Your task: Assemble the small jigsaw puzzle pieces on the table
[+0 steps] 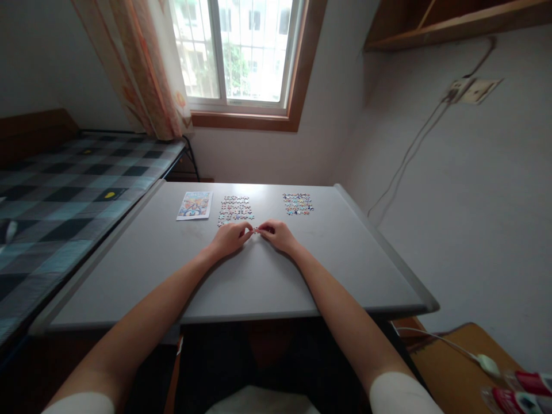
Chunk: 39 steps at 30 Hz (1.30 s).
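Note:
Near the middle of the white table [280,282], my left hand [230,237] and my right hand [278,234] meet with thumbs and fingers pinched. Between their fingertips is a small jigsaw piece [256,230]; whether it is one piece or two joined cannot be made out. Just beyond my left hand lie rows of loose jigsaw pieces [235,208], spread flat. Farther right, past my right hand, a tighter block of jigsaw pieces [297,203] rests on the table. A printed picture sheet [195,206] lies flat to the left of the rows.
A bed with a checked cover [99,172] stands along the left side. Behind the table are a window [252,52] and a curtain [142,69]. A cable [403,158] hangs down the right wall. A wooden stool [457,356] with bottles [517,399] is at lower right.

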Each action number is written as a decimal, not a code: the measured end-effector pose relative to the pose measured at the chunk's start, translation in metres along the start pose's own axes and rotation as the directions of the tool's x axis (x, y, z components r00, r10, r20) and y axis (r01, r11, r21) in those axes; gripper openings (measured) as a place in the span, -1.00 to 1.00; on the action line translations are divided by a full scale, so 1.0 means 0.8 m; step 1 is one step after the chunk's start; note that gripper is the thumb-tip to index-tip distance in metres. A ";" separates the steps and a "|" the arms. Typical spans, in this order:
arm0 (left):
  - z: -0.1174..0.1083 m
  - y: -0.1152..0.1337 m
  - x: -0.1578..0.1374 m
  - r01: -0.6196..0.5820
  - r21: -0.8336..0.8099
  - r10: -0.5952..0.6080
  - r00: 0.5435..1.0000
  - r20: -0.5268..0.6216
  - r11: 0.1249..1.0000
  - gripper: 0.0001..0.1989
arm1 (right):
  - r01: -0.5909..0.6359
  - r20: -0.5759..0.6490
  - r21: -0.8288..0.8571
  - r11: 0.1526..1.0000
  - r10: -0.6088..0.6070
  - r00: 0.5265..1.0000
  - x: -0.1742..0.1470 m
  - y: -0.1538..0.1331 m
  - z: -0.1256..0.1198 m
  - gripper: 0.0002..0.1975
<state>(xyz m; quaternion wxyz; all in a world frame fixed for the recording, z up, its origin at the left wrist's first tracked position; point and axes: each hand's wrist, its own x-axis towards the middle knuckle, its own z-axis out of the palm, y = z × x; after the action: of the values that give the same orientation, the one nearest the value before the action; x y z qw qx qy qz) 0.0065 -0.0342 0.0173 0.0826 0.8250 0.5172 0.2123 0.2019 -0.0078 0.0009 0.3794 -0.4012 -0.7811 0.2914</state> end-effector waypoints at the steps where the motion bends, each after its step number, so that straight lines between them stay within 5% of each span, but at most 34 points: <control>1: 0.000 0.000 0.000 0.000 0.000 0.000 1.000 0.000 1.000 -0.68 | 0.002 0.000 0.000 1.000 -0.002 1.000 0.000 0.000 0.000 -0.85; 39: 0.002 -0.002 0.001 -0.014 0.038 0.013 0.999 0.042 0.999 -0.67 | 0.036 0.028 -0.040 0.999 -0.035 0.999 0.000 0.002 0.001 -0.88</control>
<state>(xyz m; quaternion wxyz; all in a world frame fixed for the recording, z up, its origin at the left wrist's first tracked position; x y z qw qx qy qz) 0.0058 -0.0327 0.0157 0.0762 0.8343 0.5136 0.1854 0.2021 -0.0072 -0.0008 0.3654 -0.3908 -0.7992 0.2740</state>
